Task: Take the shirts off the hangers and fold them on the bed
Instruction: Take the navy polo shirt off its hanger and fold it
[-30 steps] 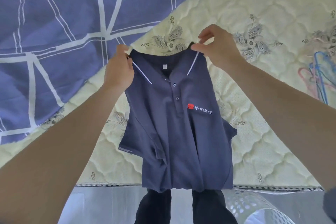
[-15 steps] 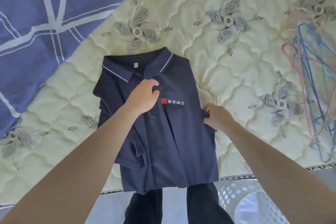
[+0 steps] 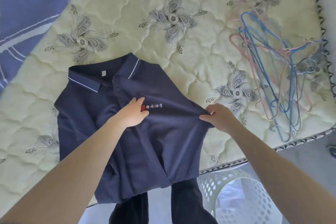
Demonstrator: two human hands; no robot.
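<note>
**Fig.** My left hand (image 3: 133,112) lies palm down on the chest of the navy polo shirt (image 3: 169,142), fingers loosely bent, pressing the cloth just beside the red logo patch (image 3: 143,108). My right hand (image 3: 218,118), at 3 o'clock from the left, pinches the shirt's side edge between thumb and fingers, drawing up a ridge of cloth. The shirt lies front up on the bed (image 3: 181,56), collar toward 11 o'clock, hem hanging over the near edge at 6 o'clock. A heap of wire hangers (image 3: 269,78), blue and pink, lies at 2 o'clock, apart from the shirt. A blue quilt (image 3: 27,5) covers 10 o'clock. A white perforated basket (image 3: 214,185) stands at 5 o'clock, off the bed.
</note>
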